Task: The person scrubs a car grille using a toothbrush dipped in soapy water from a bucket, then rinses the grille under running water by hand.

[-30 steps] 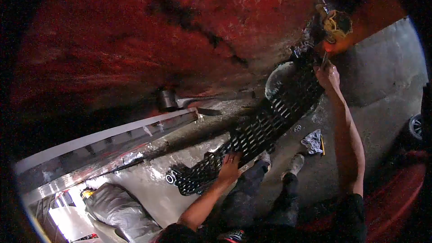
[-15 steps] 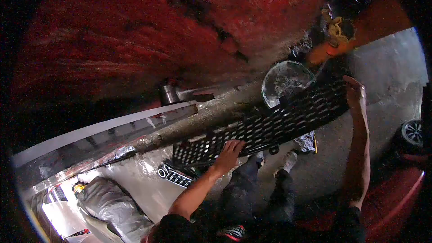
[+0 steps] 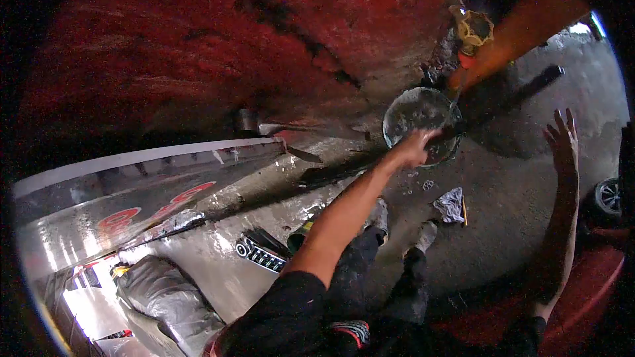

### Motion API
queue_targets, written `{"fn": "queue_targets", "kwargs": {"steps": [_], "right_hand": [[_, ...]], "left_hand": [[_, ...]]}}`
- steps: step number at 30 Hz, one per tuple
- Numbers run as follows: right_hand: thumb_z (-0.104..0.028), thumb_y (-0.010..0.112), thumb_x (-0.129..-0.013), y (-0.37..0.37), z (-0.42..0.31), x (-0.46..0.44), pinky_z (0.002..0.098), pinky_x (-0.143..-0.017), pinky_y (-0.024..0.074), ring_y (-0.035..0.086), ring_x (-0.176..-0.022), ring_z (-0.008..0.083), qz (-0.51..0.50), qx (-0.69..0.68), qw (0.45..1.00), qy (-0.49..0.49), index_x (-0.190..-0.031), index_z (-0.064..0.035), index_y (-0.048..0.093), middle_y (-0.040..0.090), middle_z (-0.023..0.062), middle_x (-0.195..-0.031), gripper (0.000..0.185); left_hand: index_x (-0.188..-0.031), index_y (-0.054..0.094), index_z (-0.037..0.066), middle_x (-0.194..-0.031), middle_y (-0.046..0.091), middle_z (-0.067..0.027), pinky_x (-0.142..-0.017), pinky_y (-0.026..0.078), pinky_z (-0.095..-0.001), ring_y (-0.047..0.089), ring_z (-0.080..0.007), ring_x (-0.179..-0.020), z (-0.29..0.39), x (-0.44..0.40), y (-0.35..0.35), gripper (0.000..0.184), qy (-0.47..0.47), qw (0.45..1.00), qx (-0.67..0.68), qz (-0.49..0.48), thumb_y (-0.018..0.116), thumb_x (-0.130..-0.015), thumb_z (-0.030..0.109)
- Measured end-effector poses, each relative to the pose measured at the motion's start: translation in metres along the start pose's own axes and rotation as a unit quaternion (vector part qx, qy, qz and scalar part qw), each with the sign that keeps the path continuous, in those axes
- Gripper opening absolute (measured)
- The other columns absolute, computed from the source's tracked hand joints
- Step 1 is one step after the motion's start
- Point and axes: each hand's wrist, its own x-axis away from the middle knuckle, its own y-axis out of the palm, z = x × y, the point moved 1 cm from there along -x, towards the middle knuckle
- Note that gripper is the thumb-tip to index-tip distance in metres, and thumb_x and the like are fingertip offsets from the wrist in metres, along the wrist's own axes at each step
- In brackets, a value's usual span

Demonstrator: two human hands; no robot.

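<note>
The long black mesh grille (image 3: 512,104) is turned almost edge-on and runs diagonally past the round basin (image 3: 407,109). My left hand (image 3: 415,147) is closed on its middle, in front of the basin. Off to the right, my right hand (image 3: 562,133) is raised with its fingers spread, apart from the grille and holding nothing. A yellow valve wheel (image 3: 475,28) is above the basin, beside a red wall.
A cloth (image 3: 450,205) and a yellow stick (image 3: 464,212) lie on the floor near my feet. At lower left are a smaller chrome-trimmed grille (image 3: 266,258) and a grey covered bundle (image 3: 165,301). A wheel (image 3: 608,196) stands at far right.
The grille has turned from showing its mesh face to nearly edge-on. My left hand has moved up and right along with it. My right hand has let go and opened.
</note>
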Motion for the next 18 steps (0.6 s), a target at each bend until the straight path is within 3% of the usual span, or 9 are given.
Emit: {"fn": "queue_targets", "kwargs": {"steps": [4,6,7,8,10,12,14,16,18], "right_hand": [[-0.032,0.056,-0.092,-0.028,0.034,0.056,0.0314,-0.082,0.0475,0.056,-0.096,0.0195,-0.002,0.035,0.998,0.049,-0.132,-0.0071,0.051,0.056,0.0095,-0.125,0.048],[-0.034,0.055,-0.093,-0.033,0.037,0.110,0.0307,-0.074,0.0484,0.056,-0.091,0.0177,-0.130,0.406,0.896,-0.124,-0.130,-0.0087,0.051,0.058,0.0056,-0.115,0.045],[-0.034,0.056,-0.093,-0.047,0.054,0.133,0.0302,-0.069,0.0478,0.055,-0.087,0.0162,-0.084,0.269,0.959,0.021,-0.126,-0.0090,0.053,0.058,0.0039,-0.109,0.042],[-0.035,0.056,-0.093,-0.058,0.075,0.158,0.0297,-0.065,0.0472,0.055,-0.083,0.0146,-0.034,0.119,0.978,0.165,-0.122,-0.0093,0.055,0.058,0.0022,-0.103,0.038],[-0.035,0.058,-0.093,-0.090,0.118,0.204,0.0277,-0.061,0.0442,0.053,-0.075,0.0123,-0.083,-0.020,0.966,0.244,-0.120,-0.0094,0.056,0.058,0.0004,-0.096,0.037],[-0.036,0.060,-0.092,-0.095,0.145,0.256,0.0248,-0.063,0.0424,0.052,-0.072,0.0105,0.053,0.039,0.952,0.300,-0.116,-0.0079,0.058,0.059,-0.0009,-0.089,0.037],[-0.037,0.060,-0.092,-0.133,0.205,0.301,0.0244,-0.065,0.0419,0.053,-0.074,0.0099,0.022,0.113,0.953,0.280,-0.110,-0.0058,0.061,0.061,-0.0006,-0.089,0.036],[-0.036,0.060,-0.092,-0.116,0.214,0.341,0.0236,-0.065,0.0416,0.054,-0.077,0.0096,0.076,0.090,0.947,0.300,-0.107,-0.0048,0.063,0.063,0.0001,-0.094,0.035],[-0.036,0.061,-0.092,-0.099,0.217,0.361,0.0245,-0.066,0.0420,0.054,-0.077,0.0105,0.054,0.056,0.940,0.333,-0.107,-0.0041,0.063,0.063,0.0004,-0.093,0.035]], "left_hand": [[-0.134,0.046,0.006,-0.117,0.059,-0.0258,-0.089,0.046,-0.0396,0.058,-0.0374,-0.108,0.019,-0.072,-0.024,0.075,-0.031,0.998,0.043,0.027,0.058,-0.060,-0.001],[-0.133,0.047,0.004,-0.120,0.058,-0.0251,-0.091,0.046,-0.0388,0.057,-0.0362,-0.111,0.032,-0.097,-0.038,0.075,-0.046,0.996,-0.080,-0.016,0.060,-0.060,0.005],[-0.133,0.047,0.004,-0.120,0.058,-0.0251,-0.091,0.046,-0.0388,0.057,-0.0362,-0.111,0.041,-0.102,-0.043,0.075,-0.045,0.995,-0.083,-0.020,0.060,-0.060,0.005],[-0.133,0.046,0.002,-0.112,0.061,-0.0254,-0.088,0.048,-0.0404,0.059,-0.0367,-0.106,0.055,-0.103,-0.053,0.074,-0.045,0.997,-0.034,-0.047,0.061,-0.061,0.008],[-0.133,0.046,0.000,-0.105,0.064,-0.0257,-0.085,0.049,-0.0421,0.062,-0.0373,-0.101,0.057,-0.116,-0.053,0.074,-0.043,0.996,0.009,-0.080,0.063,-0.061,0.010],[-0.133,0.046,-0.001,-0.113,0.061,-0.0257,-0.092,0.047,-0.0406,0.058,-0.0355,-0.109,0.043,-0.136,-0.043,0.076,-0.002,0.994,-0.056,-0.096,0.065,-0.060,0.014],[-0.133,0.047,0.003,-0.125,0.057,-0.0223,-0.094,0.046,-0.0384,0.055,-0.0346,-0.115,0.040,-0.142,-0.043,0.072,0.038,0.995,-0.082,-0.045,0.065,-0.064,0.013],[-0.132,0.048,0.000,-0.130,0.050,-0.0247,-0.106,0.036,-0.0370,0.046,-0.0334,-0.124,0.041,-0.145,-0.049,0.073,0.014,0.990,-0.075,-0.121,0.064,-0.062,0.013],[-0.130,0.051,0.003,-0.127,0.054,-0.0225,-0.101,0.040,-0.0375,0.051,-0.0326,-0.120,0.043,-0.140,-0.046,0.069,0.040,0.991,-0.107,-0.075,0.066,-0.064,0.014]]}}
